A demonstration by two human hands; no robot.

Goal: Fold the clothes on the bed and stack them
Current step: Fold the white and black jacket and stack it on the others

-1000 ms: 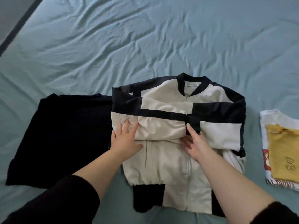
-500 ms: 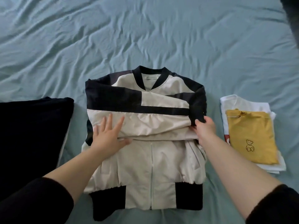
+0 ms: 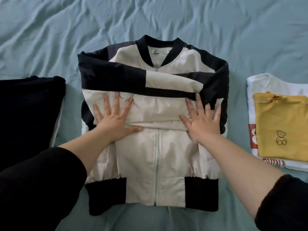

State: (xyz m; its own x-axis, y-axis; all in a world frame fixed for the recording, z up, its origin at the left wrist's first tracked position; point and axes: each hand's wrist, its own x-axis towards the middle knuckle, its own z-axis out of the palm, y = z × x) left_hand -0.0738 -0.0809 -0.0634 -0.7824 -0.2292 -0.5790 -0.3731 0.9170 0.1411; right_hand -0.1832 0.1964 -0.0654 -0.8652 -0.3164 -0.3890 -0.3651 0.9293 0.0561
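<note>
1. A cream and black jacket (image 3: 171, 164) lies face up in the middle of the frame on the bed (image 3: 50, 39), which has a creased blue-green cover. Its black collar (image 3: 158, 45) points to the top of the frame, and its black hem band (image 3: 106, 189) sits toward the lower edge.
2. The zip (image 3: 156, 164) is closed down the front. The jacket's two sleeves (image 3: 158, 104) are folded across the chest, one over the other, making cream and black bands from side to side.
3. The left hand (image 3: 113, 120), at centre left, lies flat on the folded sleeves with its fingers straight and spread. Its thumb points toward the zip along the lower edge of the fold.
4. The right hand (image 3: 202, 122), at centre right, also lies palm down with its fingers spread. Its fingertips reach the black cloth at the jacket's right side.
5. Both hands are open and rest on the cloth. The forearms are bare, with black cuffs (image 3: 41, 180) in the lower corners of the frame.
6. At the left edge a dark garment (image 3: 28, 114) lies flat on the bed just beside the jacket, with a pale strip showing at its near side.
7. At the right edge a folded yellow garment (image 3: 281, 127) with a small bear outline lies on top of a folded white garment (image 3: 270, 85) with red print, apart from the jacket
</note>
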